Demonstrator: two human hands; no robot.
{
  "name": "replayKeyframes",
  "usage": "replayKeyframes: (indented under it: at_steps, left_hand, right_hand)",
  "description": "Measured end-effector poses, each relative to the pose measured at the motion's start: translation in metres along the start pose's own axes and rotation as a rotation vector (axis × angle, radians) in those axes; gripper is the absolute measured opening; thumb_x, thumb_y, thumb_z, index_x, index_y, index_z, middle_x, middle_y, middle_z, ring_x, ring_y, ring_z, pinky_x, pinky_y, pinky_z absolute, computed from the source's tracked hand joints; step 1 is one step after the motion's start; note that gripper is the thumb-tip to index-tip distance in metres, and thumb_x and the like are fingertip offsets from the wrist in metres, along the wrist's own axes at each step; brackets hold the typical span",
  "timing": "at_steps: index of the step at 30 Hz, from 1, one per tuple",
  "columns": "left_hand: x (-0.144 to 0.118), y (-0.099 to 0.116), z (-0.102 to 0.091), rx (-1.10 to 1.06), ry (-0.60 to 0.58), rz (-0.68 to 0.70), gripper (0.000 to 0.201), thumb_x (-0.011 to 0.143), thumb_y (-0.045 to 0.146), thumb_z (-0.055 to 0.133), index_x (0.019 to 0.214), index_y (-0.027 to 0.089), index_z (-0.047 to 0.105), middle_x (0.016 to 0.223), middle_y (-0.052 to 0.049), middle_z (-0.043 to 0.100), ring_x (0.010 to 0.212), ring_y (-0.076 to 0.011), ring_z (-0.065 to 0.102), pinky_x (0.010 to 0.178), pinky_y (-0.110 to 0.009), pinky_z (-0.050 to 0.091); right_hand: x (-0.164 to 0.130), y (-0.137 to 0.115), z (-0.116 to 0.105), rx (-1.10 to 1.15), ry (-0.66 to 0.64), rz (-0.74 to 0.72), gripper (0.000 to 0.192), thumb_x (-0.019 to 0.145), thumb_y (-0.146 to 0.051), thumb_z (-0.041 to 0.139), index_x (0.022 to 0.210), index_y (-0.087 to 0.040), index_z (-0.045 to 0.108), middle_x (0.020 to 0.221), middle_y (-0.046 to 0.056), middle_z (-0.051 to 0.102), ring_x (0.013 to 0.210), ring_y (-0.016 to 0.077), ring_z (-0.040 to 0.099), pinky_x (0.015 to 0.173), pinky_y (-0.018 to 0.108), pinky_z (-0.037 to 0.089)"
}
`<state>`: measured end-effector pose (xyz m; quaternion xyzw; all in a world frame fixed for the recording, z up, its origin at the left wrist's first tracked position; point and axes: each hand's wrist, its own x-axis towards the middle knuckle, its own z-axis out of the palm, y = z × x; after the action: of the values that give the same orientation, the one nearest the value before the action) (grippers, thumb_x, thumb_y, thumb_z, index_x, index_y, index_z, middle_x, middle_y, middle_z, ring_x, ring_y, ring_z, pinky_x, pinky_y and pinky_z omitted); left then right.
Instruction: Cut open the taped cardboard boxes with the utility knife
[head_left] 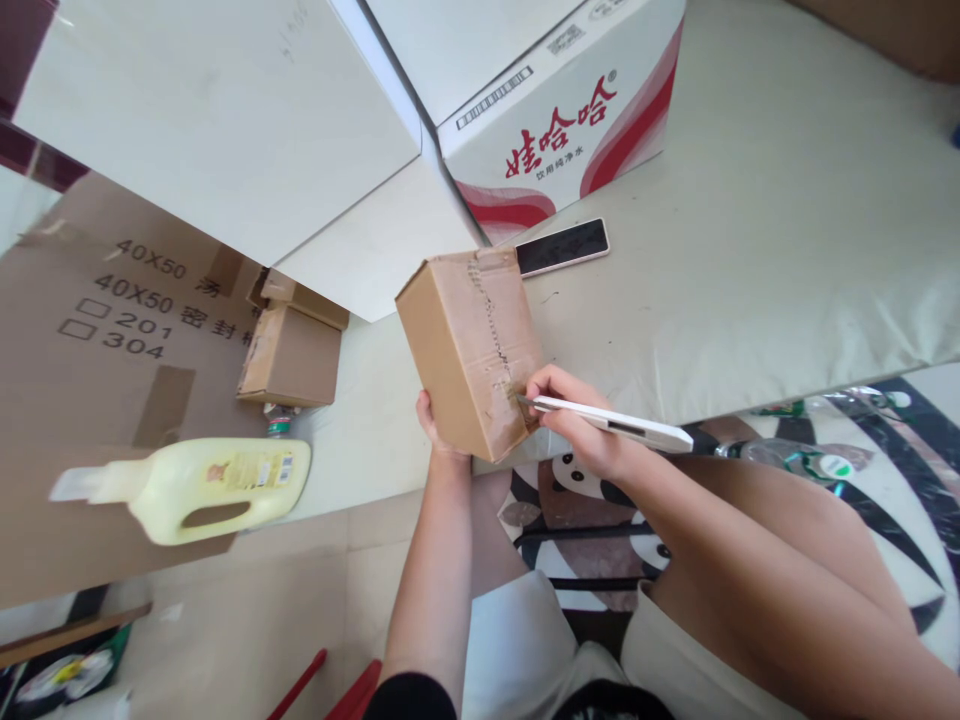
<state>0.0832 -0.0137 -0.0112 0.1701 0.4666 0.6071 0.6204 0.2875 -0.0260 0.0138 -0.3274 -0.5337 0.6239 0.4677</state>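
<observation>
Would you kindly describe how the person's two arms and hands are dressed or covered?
Both forearms are bare, with no sleeves in view. The left hand and right hand have no gloves, and no rings, watch or bracelets show.

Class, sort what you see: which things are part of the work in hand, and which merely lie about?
In hand: small brown cardboard box, white utility knife, left hand, right hand.
Lying about: black smartphone, yellow plastic jug, white printed carton.
</observation>
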Motion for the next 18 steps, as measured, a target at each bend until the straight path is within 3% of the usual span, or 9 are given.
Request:
replayKeyframes:
  at_steps: [18]
  left_hand:
    - [0.004, -0.003, -0.008, 0.004, -0.033, 0.079, 0.070, 0.079, 0.078, 0.052, 0.117, 0.022, 0.072, 0.121, -0.013, 0.076, 0.139, -0.0411, 0.053, 0.110, -0.056, 0.049]
  right_hand:
    - [-0.001, -0.014, 0.001, -0.187, -0.005, 0.077, 0.011, 0.076, -0.030, 0.047, 0.086, -0.024, 0.049, 0.077, -0.001, 0.060, 0.074, 0.0185, 0.052, 0.069, 0.034, 0.039]
